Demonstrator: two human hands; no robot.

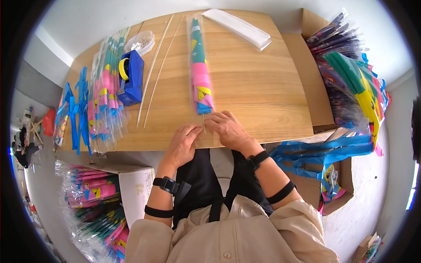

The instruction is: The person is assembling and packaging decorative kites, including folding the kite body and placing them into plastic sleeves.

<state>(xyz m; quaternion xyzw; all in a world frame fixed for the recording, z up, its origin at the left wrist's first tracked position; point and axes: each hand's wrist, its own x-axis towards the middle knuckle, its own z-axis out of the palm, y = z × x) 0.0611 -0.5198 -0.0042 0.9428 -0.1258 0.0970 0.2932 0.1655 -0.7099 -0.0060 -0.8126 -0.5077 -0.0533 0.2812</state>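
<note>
A narrow, rolled-up printed sheet (201, 79) in green, pink and blue, perhaps a folded kite, lies lengthwise on the table in a clear plastic sleeve. A thin pale stick pokes out of its near end. Just below that end, my left hand (183, 141) is closed, its thumb and fingertips pinched at the sleeve's open end. My right hand (226, 128) is also closed there, its curled fingers on the other side of the stick. Exactly what the fingertips grip is partly hidden.
Left on the table are a blue tape dispenser (131, 79), a clear dish (140, 42), thin sticks (154, 65), sleeved rolls (105, 87) and blue strips (82, 109). A white packet (239, 28) lies at the back. Full cardboard boxes (312, 83) flank the table.
</note>
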